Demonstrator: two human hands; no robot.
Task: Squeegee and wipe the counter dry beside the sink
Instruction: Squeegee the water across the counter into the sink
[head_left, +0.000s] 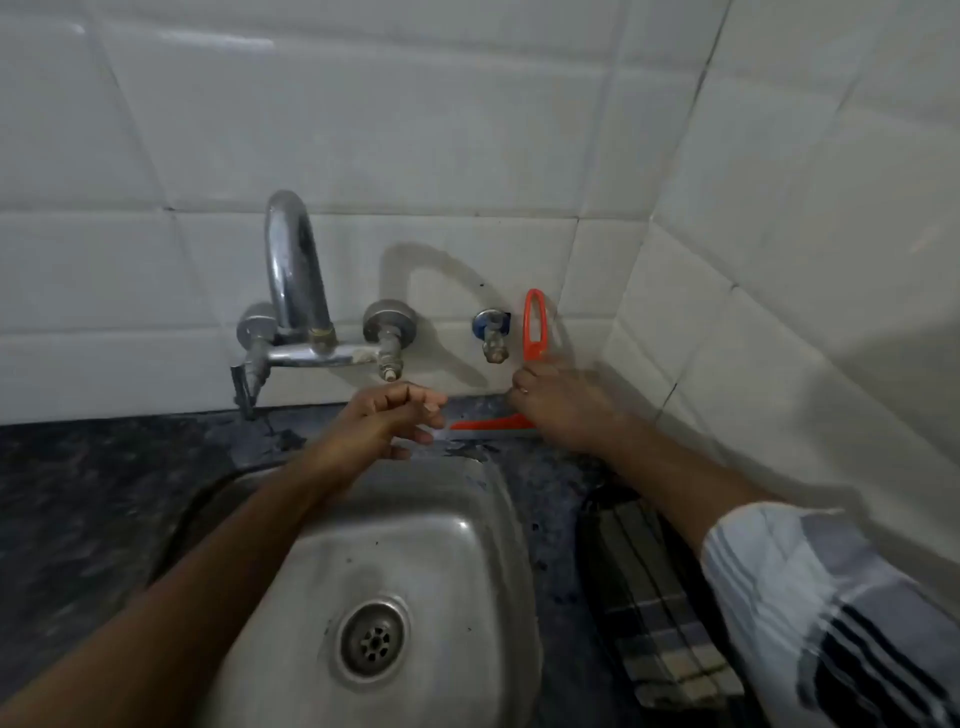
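Note:
An orange squeegee (534, 327) stands upright on the dark wet counter (550, 467) behind the sink, its looped handle up against the white tiles and its blade (488, 423) flat along the counter. My right hand (556, 405) is shut on the lower part of its handle. My left hand (395, 415) hovers just left of the blade, over the sink's back rim, fingers loosely curled and holding nothing. A dark checked cloth (654, 597) lies on the counter to the right of the sink, under my right forearm.
A steel sink (467, 519) with a round drain (371, 642) fills the lower middle. A chrome wall tap (296, 291) with two knobs hangs above it, and a small valve (492, 332) sits beside the squeegee handle. Tiled walls meet in a corner at right.

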